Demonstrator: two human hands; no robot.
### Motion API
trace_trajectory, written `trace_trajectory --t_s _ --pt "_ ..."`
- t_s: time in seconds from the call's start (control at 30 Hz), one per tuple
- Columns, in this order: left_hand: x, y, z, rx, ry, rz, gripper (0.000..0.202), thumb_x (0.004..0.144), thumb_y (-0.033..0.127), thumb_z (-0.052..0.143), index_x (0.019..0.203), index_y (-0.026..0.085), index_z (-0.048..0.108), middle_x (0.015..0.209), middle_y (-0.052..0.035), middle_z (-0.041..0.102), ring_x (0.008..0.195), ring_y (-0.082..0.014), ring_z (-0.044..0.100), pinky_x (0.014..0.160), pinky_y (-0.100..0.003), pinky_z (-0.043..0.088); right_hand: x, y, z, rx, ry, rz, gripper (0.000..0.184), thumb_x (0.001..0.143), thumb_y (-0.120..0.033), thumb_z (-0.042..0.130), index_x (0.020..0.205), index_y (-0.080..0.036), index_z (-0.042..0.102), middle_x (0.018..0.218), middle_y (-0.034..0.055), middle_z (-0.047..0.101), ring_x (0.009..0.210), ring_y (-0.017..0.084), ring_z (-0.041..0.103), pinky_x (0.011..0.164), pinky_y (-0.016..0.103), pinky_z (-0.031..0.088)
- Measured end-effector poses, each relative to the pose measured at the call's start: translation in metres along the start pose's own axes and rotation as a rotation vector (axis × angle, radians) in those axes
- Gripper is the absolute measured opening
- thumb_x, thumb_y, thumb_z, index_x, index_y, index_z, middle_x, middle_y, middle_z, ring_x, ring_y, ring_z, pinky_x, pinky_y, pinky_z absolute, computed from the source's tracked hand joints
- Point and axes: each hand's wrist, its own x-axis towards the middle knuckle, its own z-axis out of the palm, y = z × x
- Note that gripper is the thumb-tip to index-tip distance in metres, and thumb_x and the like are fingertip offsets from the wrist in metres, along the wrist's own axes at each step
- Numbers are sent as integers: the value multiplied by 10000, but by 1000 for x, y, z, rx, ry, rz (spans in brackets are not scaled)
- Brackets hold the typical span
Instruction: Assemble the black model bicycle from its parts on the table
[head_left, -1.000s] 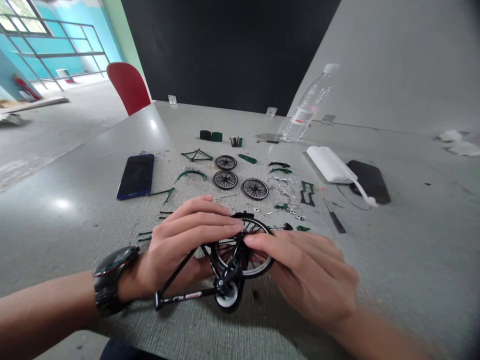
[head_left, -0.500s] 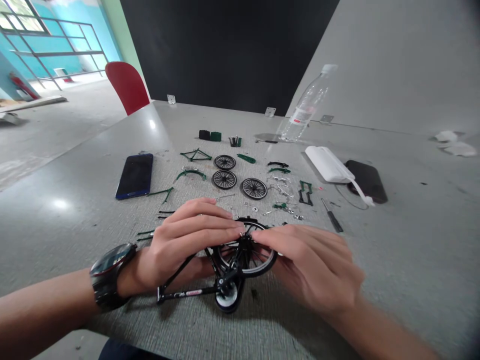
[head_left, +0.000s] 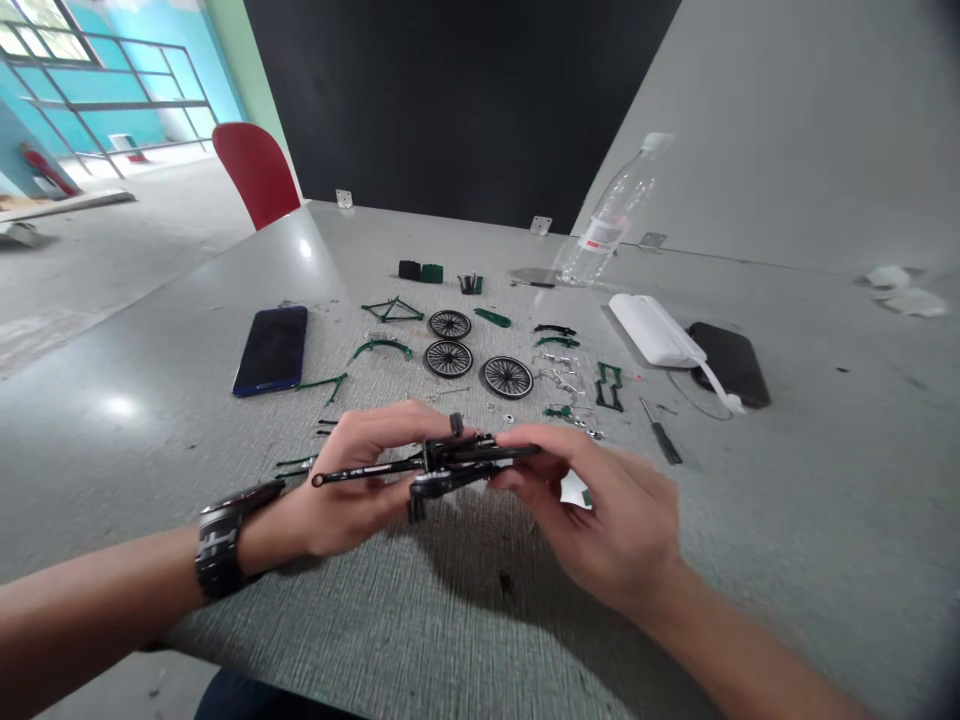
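Observation:
A small black model bicycle frame (head_left: 442,462) with one wheel mounted is held edge-on above the near part of the table. My left hand (head_left: 360,480), with a watch on its wrist, pinches the frame from the left, fingers behind and thumb in front. From the right, my right hand (head_left: 600,500) grips the wheel end between thumb and index finger. A pale item with a green spot (head_left: 576,492) shows in the gap of the right hand; I cannot make out what it is. Beyond the hands lie several small spoked wheels (head_left: 508,377) and a green bicycle frame (head_left: 392,310).
Green fenders (head_left: 383,347), small silver parts (head_left: 562,380) and a screwdriver (head_left: 661,434) lie around the middle. A blue phone (head_left: 271,350) is at left. A white power bank (head_left: 654,330), a black phone (head_left: 731,363) and a clear bottle (head_left: 615,215) are at right.
Both hands have turned the model bicycle, so its wheel, seen broadside before, is now edge-on. The fingers have shifted from the wheel hub to pinching either side.

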Motion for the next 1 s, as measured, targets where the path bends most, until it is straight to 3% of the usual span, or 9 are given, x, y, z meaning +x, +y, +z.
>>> trace_trajectory --t_s 0.2,0.37,0.53,0.7,1.0 --pt "3 6 1 3 39 -20 148 875 186 655 984 121 731 865 -78 734 741 -165 653 656 -263 507 -1 -2 5 56 -10 79 168 974 -293 612 1110 -231 536 622 -98 589 451 40 526 464 171 414" --pt "1 3 5 5 92 -29 104 814 215 753 908 176 732 749 -17 716 677 -156 637 621 -257 529 -1 -5 5 149 -16 141 139 955 -321 624 1001 -232 528 596 -102 562 427 33 505 423 151 384" --pt "0 0 11 -170 132 -142 147 796 212 795 933 175 758 845 -39 782 736 -173 704 675 -266 581 -1 -8 5 277 -55 248 160 949 -325 613 853 -226 531 557 -82 524 443 61 500 393 172 358" --pt "0 0 15 -346 162 -279 139 783 230 817 889 160 761 836 -44 790 699 -159 715 660 -251 601 -5 -6 8 375 -70 355 162 987 -330 547 865 -223 551 561 -76 508 438 67 491 406 196 351" --pt "5 6 16 -407 95 -368 167 792 217 807 932 142 755 787 -27 758 635 -113 663 590 -194 551 -4 -5 11 437 -94 418 213 932 -392 630 844 -225 532 602 -71 495 487 74 469 419 197 355"
